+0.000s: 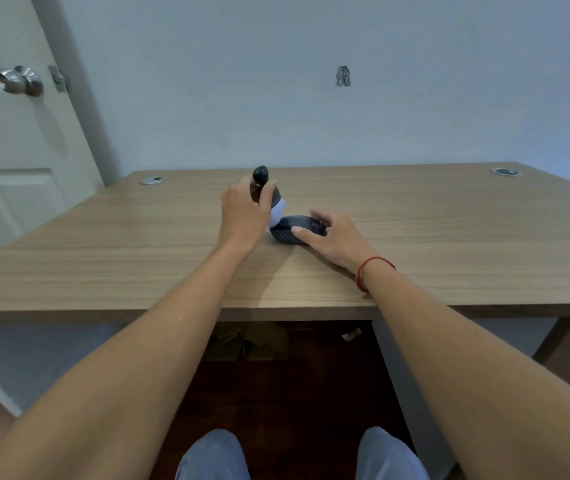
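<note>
A dark device with a rounded black top and a pale lower part (278, 211) is tilted above the wooden desk (138, 258); my left hand (246, 216) grips its upper dark section. Its lower end meets a dark, low, rounded base (290, 228) lying on the desk. My right hand (332, 237) holds that base, thumb on its near side and fingers curled over its top. A red string bracelet (366, 271) circles my right wrist. How the two parts join is hidden by my hands.
Two round metal cable grommets (152, 180) (506, 172) sit at the desk's back corners. A white door with a metal knob (20, 80) stands at the left. The pale wall lies behind. Under the desk are a cardboard box (242, 341) and dark floor.
</note>
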Motion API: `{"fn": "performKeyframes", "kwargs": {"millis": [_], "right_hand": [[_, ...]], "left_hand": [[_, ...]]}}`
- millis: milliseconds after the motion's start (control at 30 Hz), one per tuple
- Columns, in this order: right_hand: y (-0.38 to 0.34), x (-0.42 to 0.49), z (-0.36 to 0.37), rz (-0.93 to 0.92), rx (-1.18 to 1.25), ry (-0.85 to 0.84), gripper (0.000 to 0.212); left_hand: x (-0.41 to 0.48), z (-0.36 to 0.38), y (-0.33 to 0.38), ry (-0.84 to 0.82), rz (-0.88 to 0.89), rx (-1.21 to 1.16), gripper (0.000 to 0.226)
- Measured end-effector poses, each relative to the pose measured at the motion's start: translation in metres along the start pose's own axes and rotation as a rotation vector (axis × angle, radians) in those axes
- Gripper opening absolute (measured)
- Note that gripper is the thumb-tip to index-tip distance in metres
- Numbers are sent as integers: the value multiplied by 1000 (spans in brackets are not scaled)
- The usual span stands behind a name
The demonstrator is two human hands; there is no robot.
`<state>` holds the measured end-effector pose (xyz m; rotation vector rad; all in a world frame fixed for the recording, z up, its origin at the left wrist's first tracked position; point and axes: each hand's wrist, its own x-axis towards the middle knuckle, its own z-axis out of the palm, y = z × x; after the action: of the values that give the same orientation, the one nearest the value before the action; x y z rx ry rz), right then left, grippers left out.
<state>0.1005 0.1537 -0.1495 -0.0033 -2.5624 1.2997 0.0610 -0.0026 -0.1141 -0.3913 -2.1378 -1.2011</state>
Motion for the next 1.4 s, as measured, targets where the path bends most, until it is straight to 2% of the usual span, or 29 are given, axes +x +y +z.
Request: {"fn": "performKeyframes", "kwargs": {"millis": [167,300,367,467,600,733,867,1033,1133,1233,1400], "right_hand": [[0,0,-2,5,42,-8,73],[0,2,1,34,45,12,71],[0,3,2,29,52,30,71],[-1,-1,3,-2,24,28,73],[-1,0,2,1,46,17,71],[-4,-1,1,33,16,-26,76],[-7,-2,-1,28,-42,-69,71],[-7,3,1,58,-105,-35,62],[-4,1,4,43,-202,-44,68],[-9,-6,1,17,-199,-53,81],[-10,-6,-1,56,-145,-59,79]], "left_hand": [[-5,2,-18,-138,-16,234,22],[-5,-4,-10,-20,-8,71,28],[1,0,-3,-11,25,-2,31],[2,2,-11,-125,24,95,28],[2,-3,-25,-188,-11,246,29],[6,0,-6,-73,23,78,29],[6,2,-11,-185,54,104,29],[5,-7,-21,-227,61,151,35],[2,-8,-13,-144,55,106,33],[1,-4,-1,-93,52,3,34],[-9,-1,-23,-176,19,114,29]]}}
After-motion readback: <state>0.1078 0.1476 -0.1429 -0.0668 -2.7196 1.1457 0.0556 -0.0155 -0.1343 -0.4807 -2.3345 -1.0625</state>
